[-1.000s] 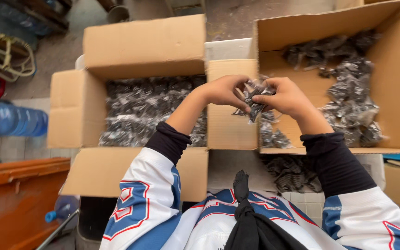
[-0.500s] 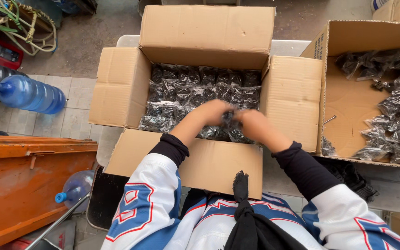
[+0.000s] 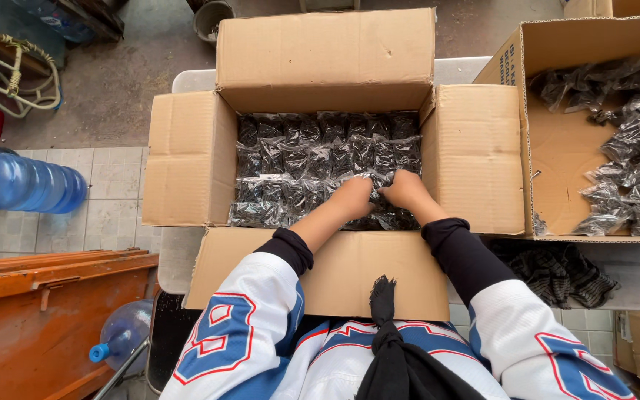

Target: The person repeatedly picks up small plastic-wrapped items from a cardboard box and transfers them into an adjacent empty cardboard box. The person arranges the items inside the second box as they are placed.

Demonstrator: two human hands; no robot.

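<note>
From the head camera, your left hand (image 3: 352, 198) and right hand (image 3: 407, 190) sit side by side inside the open cardboard box (image 3: 187, 159), both closed on one small clear packet of dark parts (image 3: 376, 181) at the near right of the packed rows. A second open box (image 3: 557, 148) with loose packets stands just to the right. Two blue water bottles (image 3: 20, 181) lie on the tiled floor at left, beside an orange bench (image 3: 31, 318).

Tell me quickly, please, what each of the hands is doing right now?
Left hand: closed on small bagged packets in the box.
Right hand: same, gripping packets.
</note>
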